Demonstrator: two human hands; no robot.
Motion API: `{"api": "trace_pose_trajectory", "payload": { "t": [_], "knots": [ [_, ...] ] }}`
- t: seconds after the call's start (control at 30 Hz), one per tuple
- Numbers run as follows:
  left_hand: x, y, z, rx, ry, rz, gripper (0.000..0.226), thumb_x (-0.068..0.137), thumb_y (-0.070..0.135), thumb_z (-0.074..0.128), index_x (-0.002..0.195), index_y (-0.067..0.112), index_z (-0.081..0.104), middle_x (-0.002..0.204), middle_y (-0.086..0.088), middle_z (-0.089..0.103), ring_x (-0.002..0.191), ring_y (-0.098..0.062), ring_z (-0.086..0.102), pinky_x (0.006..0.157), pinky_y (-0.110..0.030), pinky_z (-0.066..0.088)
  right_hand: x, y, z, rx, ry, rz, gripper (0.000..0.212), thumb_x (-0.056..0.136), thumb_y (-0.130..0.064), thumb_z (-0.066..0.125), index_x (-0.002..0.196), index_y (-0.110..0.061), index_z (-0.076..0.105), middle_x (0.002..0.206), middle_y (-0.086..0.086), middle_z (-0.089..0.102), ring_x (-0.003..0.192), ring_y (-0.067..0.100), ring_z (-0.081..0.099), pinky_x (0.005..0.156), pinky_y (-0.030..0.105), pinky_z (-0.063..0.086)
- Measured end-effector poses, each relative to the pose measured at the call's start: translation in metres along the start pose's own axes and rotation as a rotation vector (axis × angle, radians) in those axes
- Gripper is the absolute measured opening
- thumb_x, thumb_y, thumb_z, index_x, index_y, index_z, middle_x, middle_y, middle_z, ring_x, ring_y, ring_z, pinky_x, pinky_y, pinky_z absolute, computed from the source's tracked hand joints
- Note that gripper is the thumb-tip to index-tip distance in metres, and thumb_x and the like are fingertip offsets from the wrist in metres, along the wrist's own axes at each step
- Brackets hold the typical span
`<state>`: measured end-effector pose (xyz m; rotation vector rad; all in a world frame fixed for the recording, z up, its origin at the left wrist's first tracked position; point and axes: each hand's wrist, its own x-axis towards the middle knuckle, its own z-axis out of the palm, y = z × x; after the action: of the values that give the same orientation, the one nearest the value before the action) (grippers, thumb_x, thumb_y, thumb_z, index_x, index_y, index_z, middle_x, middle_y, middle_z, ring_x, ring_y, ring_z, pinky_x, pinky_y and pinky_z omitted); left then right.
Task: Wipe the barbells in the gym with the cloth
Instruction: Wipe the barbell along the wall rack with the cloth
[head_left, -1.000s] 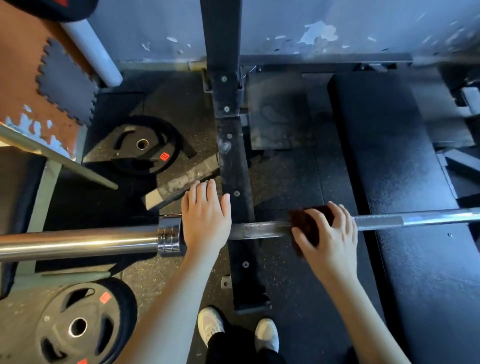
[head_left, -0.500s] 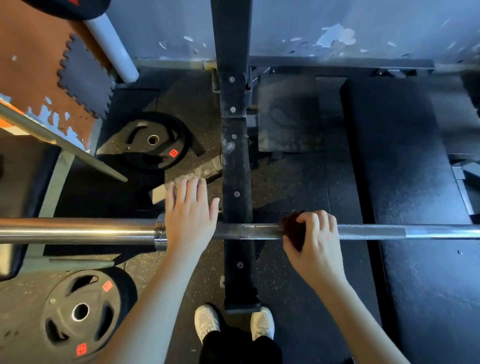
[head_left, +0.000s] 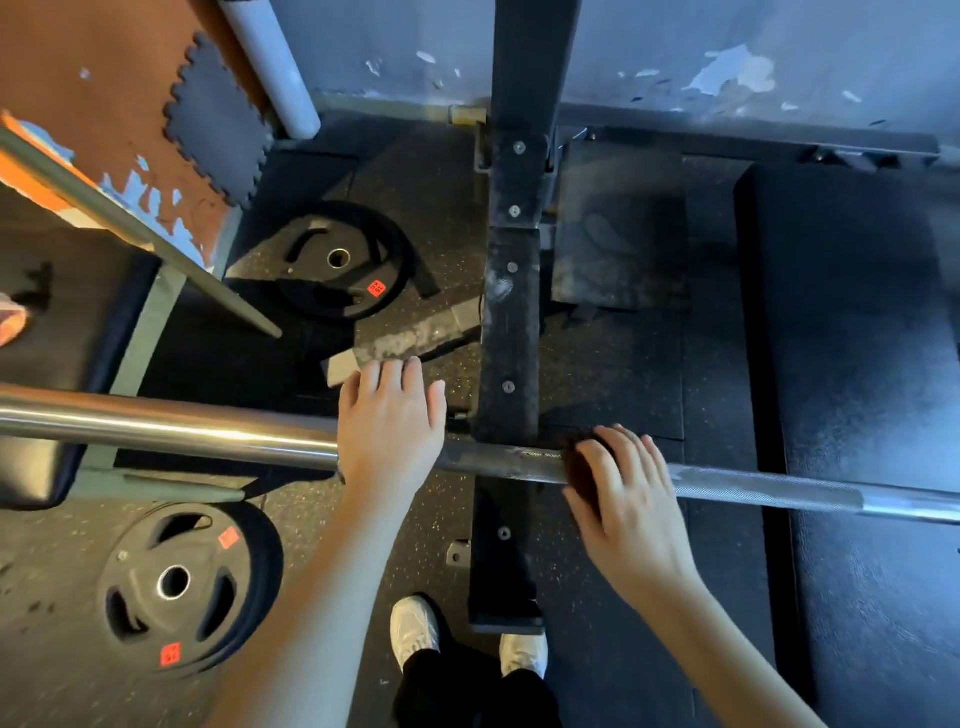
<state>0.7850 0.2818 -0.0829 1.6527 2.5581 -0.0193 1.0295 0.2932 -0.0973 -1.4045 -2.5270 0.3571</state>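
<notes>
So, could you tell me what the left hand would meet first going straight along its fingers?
The left hand, flat on the barbell, points over a grey slab on the floor; that lies lower, so at bar height the way looks free, though depth is unclear.

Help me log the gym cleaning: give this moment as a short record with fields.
barbell: crosses the black rack upright, smooth sleeve left, knurled shaft right
cloth: dark, on the shaft just right of the upright
left hand: rests flat on the bar beside the sleeve
right hand: holds the cloth against the shaft
floor: near weight plate and far weight plate, both left of the upright
</notes>
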Motion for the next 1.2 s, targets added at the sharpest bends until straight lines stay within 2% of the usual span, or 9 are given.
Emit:
{"api": "trace_pose_trajectory", "payload": {
  "t": [0.17,0.27,0.37,0.53,0.7,0.87,1.0,1.1,1.2],
  "knots": [
    [-0.001,-0.002,-0.003,-0.15,0.022,0.012,0.064,0.098,0.04,0.015,0.128,0.008,0.061,0.122,-0.009,0.066,0.121,-0.028,0.054,0.099,-0.042,0.044,0.025,-0.055,0.025,0.02,-0.03,-0.102,0.04,0.083,-0.023,0.07,0.118,-0.006,0.062,0.121,0.013,0.063,0.116,0.033,0.058,0.109,0.045,0.034],
    [-0.002,-0.013,-0.005,-0.269,0.015,0.063,0.065,0.096,0.04,0.013,0.134,0.008,0.055,0.13,-0.007,0.061,0.126,-0.025,0.05,0.106,-0.039,0.038,0.02,-0.032,0.016,0.016,-0.056,-0.189,0.047,0.08,-0.023,0.075,0.12,-0.008,0.056,0.123,0.014,0.06,0.115,0.034,0.056,0.098,0.047,0.048],
    [-0.008,-0.037,-0.002,-0.288,0.048,0.028,0.065,0.096,0.039,0.014,0.123,0.008,0.064,0.122,-0.007,0.066,0.12,-0.025,0.054,0.105,-0.042,0.038,0.002,0.002,0.006,-0.012,0.006,-0.187,0.052,0.076,-0.013,0.079,0.12,-0.006,0.052,0.124,0.018,0.057,0.115,0.033,0.05,0.095,0.047,0.049],
    [-0.017,-0.043,0.006,-0.249,0.113,0.01,0.058,0.097,0.032,0.022,0.103,0.009,0.075,0.104,-0.005,0.073,0.106,-0.025,0.063,0.098,-0.044,0.043,0.015,-0.043,0.025,0.031,-0.019,-0.19,0.044,0.084,-0.021,0.063,0.124,-0.003,0.054,0.13,0.02,0.056,0.123,0.038,0.051,0.104,0.051,0.044],
    [-0.015,-0.044,0.006,-0.253,0.082,-0.001,0.058,0.097,0.032,0.021,0.102,0.011,0.075,0.103,-0.004,0.073,0.105,-0.024,0.063,0.097,-0.041,0.043,0.04,-0.067,0.03,0.024,-0.154,-0.353,0.049,0.082,-0.024,0.073,0.125,-0.006,0.057,0.13,0.016,0.057,0.124,0.034,0.054,0.103,0.044,0.044],
    [-0.016,-0.043,0.005,-0.278,0.101,0.009,0.058,0.096,0.032,0.022,0.104,0.01,0.075,0.104,-0.004,0.073,0.105,-0.024,0.064,0.097,-0.041,0.044,0.017,-0.016,0.008,0.015,-0.152,-0.343,0.053,0.082,-0.021,0.07,0.129,-0.008,0.049,0.135,0.016,0.054,0.126,0.034,0.05,0.098,0.048,0.051],
    [-0.016,-0.046,0.006,-0.288,0.093,0.01,0.057,0.096,0.032,0.022,0.108,0.013,0.074,0.106,-0.003,0.073,0.106,-0.023,0.064,0.096,-0.039,0.044,0.037,-0.061,0.025,-0.044,-0.176,-0.293,0.06,0.082,-0.026,0.067,0.134,0.0,0.051,0.136,0.021,0.054,0.125,0.036,0.053,0.107,0.047,0.041],
    [-0.013,-0.046,0.004,-0.31,0.043,0.026,0.061,0.094,0.036,0.016,0.114,0.015,0.07,0.113,-0.001,0.07,0.114,-0.02,0.059,0.103,-0.037,0.037,0.056,-0.103,0.041,0.003,-0.216,-0.347,0.062,0.083,-0.029,0.072,0.133,0.001,0.051,0.136,0.02,0.054,0.126,0.035,0.053,0.107,0.043,0.041],
    [-0.013,-0.058,0.002,-0.298,0.004,0.085,0.069,0.094,0.04,0.007,0.12,0.016,0.066,0.119,0.003,0.066,0.123,-0.017,0.051,0.115,-0.036,0.016,0.058,-0.089,0.026,0.082,-0.314,-0.35,0.061,0.089,-0.034,0.064,0.139,-0.006,0.044,0.141,0.014,0.048,0.132,0.031,0.046,0.111,0.043,0.036]
  ]
}}
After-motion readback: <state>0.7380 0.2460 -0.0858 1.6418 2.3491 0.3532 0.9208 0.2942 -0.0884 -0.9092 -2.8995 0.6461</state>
